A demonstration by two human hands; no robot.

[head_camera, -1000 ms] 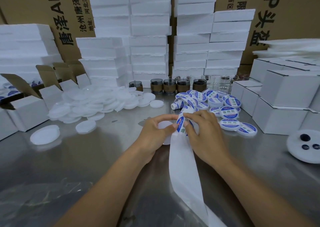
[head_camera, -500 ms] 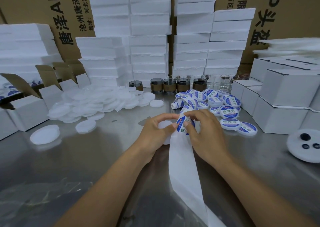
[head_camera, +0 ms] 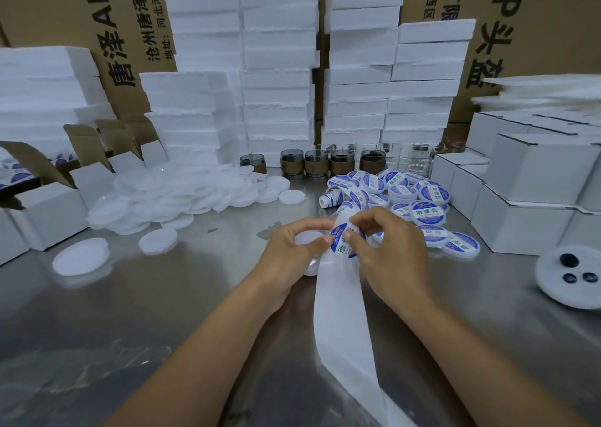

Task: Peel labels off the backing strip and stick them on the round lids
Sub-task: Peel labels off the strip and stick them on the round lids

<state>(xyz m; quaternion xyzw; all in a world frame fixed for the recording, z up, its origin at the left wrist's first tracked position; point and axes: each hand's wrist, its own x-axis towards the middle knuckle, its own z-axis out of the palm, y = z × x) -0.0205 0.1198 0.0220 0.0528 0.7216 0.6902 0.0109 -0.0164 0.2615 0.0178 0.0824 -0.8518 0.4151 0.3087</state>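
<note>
Label (head_camera: 345, 241): round, blue rim, green characters, centre of view, pinched between your two hands. It looks part-lifted from the backing strip (head_camera: 341, 329), but how much adhesive is free can't be told, as your fingers cover the edge. Strip's long axis runs from the hands toward you and slightly to the right, bare white, off the bottom edge. Its far end goes up behind the hands to a small roll (head_camera: 331, 198) of unpeeled labels. Right hand (head_camera: 395, 252): fingers curled, pinching the label's upper right edge. Left hand (head_camera: 287, 259): curled round a blank lid (head_camera: 307, 242), thumb tip against the label's left rim. Lid is held off the surface (head_camera: 162, 296), mostly hidden in the palm, w/ only its white top and lower edge showing. Key relation: lid lies immediately left of the label and partly under it, so the transfer is a short leftward lay-down. Right hand carries the sticker and left hand just presents the lid face. Judgement: the step in hand is the peel; centring on the lid comes next. Risk is the label folding on itself if it leaves the strip skewed. Outward: labelled lids (head_camera: 426, 213) heaped beyond the right hand, blank lids (head_camera: 182, 192) piled far left, jars (head_camera: 317, 163) in a row behind, white cartons (head_camera: 520, 224) at right, foam stacks (head_camera: 276, 68) at the back.
</note>
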